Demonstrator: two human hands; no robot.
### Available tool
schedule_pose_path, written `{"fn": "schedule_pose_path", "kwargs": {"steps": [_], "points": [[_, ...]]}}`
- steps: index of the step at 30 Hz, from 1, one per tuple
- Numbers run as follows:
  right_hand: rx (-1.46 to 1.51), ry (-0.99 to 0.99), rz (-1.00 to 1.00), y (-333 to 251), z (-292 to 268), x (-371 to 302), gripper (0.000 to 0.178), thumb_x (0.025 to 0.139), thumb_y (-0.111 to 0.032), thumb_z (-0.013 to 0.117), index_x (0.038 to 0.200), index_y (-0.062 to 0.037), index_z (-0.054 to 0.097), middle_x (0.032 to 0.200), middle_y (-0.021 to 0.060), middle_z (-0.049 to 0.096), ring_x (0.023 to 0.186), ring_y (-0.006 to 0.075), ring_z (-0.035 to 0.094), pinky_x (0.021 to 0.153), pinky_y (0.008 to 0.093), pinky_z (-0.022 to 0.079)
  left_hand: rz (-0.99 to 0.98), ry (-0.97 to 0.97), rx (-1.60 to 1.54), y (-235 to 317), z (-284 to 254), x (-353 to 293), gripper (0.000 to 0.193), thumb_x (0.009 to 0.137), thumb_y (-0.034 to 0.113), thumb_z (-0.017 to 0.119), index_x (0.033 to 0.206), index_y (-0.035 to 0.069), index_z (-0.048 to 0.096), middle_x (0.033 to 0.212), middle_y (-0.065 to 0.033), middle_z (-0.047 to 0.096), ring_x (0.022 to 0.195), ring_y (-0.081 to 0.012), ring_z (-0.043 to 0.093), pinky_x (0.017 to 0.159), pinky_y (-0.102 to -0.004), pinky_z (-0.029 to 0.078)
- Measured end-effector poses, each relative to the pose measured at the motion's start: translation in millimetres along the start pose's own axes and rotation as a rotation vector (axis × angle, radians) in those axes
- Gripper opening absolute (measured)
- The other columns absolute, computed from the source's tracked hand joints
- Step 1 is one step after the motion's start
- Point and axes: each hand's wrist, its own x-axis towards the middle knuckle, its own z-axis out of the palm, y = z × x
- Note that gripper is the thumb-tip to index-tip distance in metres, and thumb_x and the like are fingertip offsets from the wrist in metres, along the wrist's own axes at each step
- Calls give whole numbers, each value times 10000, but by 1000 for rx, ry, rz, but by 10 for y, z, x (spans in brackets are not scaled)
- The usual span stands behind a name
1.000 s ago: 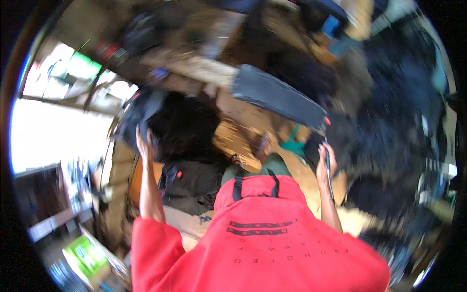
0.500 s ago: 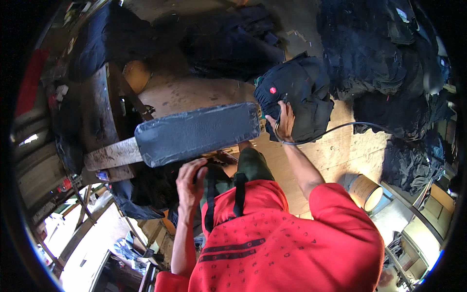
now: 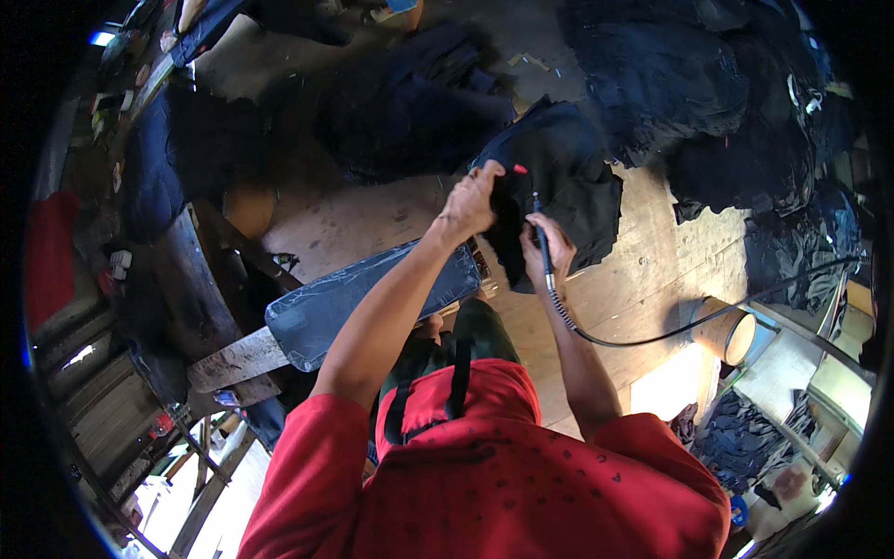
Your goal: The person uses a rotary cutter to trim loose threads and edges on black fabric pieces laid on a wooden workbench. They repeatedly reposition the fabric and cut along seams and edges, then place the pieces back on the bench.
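My right hand [image 3: 551, 250] is closed around a slim handheld rotary tool [image 3: 542, 228], its thin tip pointing away from me over dark cloth. A black cable runs from its back end off to the right. My left hand [image 3: 473, 200] is closed on the left edge of the dark garment [image 3: 573, 158], at the top of a pile on the wooden floor. A small red tag [image 3: 520, 170] shows on the cloth between my hands. Beneath my left forearm lies a padded board [image 3: 312, 317] in a dark, shiny wrap, fixed to a wooden plank [image 3: 237, 361].
Heaps of dark garments [image 3: 670, 84] spread across the far and right side. A round tan drum [image 3: 726, 334] stands at right, beside the cable. Wooden beams [image 3: 207, 265] rise at left. At the far left, another person's arm [image 3: 191, 14] shows beside dark cloth.
My left hand has moved from beside the padded board forward to the garment and taken hold of it. The rotary tool in my right hand now points forward. The view has shifted.
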Motion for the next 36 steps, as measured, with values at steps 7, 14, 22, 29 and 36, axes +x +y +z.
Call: {"fn": "schedule_pose_path", "kwargs": {"steps": [7,14,22,29,36], "points": [[41,-75,-167,-1306,133,-786,361,807,111,800,1131,-42,759,868,152,716,743,322,704,646,429,575,144,102,-228,-983,-729,-1106,592,712,-179,548,1232,65,689,1132,-178,795,1057,-351,777,878,-414,558],[90,-314,-312,-2119,810,-1136,281,833,51,767,1103,-28,756,864,136,703,780,336,716,672,427,590,211,531,-100,-1606,-983,-2586,614,810,-154,533,1285,163,759,1039,-203,804,970,-396,791,836,-505,597],[-34,-178,-207,-1979,347,-1412,267,861,63,757,1105,-44,776,855,153,727,739,317,736,672,416,601,74,476,117,-1075,-384,-2010,589,847,-29,610,1323,286,756,1165,-175,804,1054,-408,770,929,-528,625],[306,-463,-326,-2796,1332,-1744,225,897,21,788,1113,-37,761,870,118,723,742,220,736,665,349,580,-62,625,43,-2119,-970,-3273,527,857,-80,584,1240,211,801,1176,-167,803,1085,-413,750,945,-491,600],[288,-457,-292,-2430,1291,-1340,244,1066,-236,749,1211,-40,754,1189,215,794,1155,370,781,962,418,614,-239,1036,8,-2175,-759,-4155,506,947,-12,670,1416,172,721,1612,-203,522,1452,-446,484,1193,-536,431]]}}
